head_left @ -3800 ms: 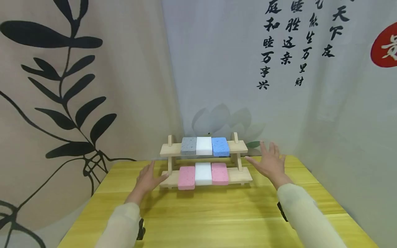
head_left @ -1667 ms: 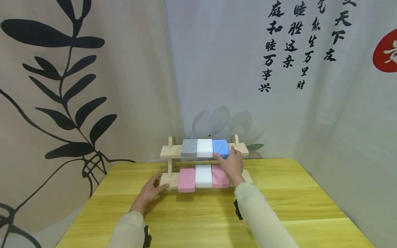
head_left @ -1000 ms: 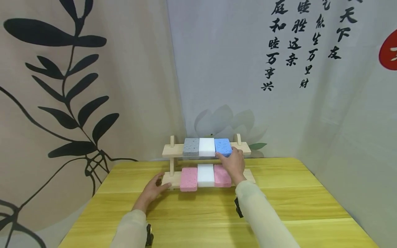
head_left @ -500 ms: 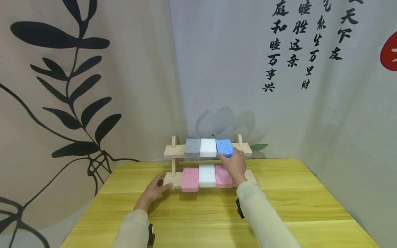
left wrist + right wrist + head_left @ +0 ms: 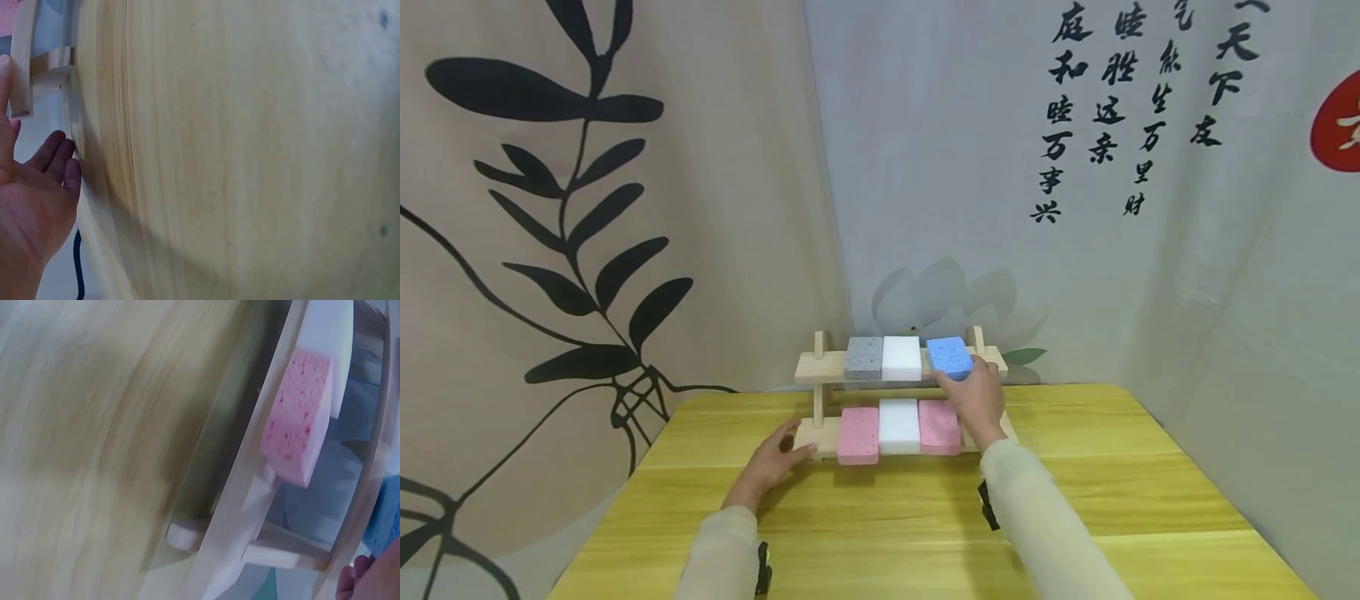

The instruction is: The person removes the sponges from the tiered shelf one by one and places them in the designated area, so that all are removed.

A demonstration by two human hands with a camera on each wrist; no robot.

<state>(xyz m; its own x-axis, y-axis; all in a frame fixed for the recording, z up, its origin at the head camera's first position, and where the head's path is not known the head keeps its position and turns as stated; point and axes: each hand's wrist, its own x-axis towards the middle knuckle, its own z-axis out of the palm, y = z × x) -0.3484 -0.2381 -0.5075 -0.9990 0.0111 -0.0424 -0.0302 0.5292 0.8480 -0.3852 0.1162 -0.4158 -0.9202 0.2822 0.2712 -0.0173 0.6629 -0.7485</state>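
A two-tier wooden rack [image 5: 816,368] stands at the back of the table. On its upper shelf my right hand [image 5: 981,402] grips a blue sponge [image 5: 950,357] between thumb and fingers. The sponge is slightly turned, with a gap between it and the white sponge [image 5: 901,358]. A grey sponge [image 5: 864,358] lies left of the white one. My left hand [image 5: 769,462] holds the left end of the lower shelf, thumb at its front edge; in the left wrist view several fingers [image 5: 57,156] extend loosely beside it.
On the lower shelf sit a pink sponge [image 5: 858,436], a white sponge [image 5: 898,427] and another pink sponge [image 5: 938,427] in a row. The yellow wooden table [image 5: 880,525] spreads out in front. A printed curtain [image 5: 737,208] hangs right behind the rack.
My right hand came in from the right and took hold of the blue sponge, then slid it rightward off the white one. My left hand moved onto the lower shelf's end.
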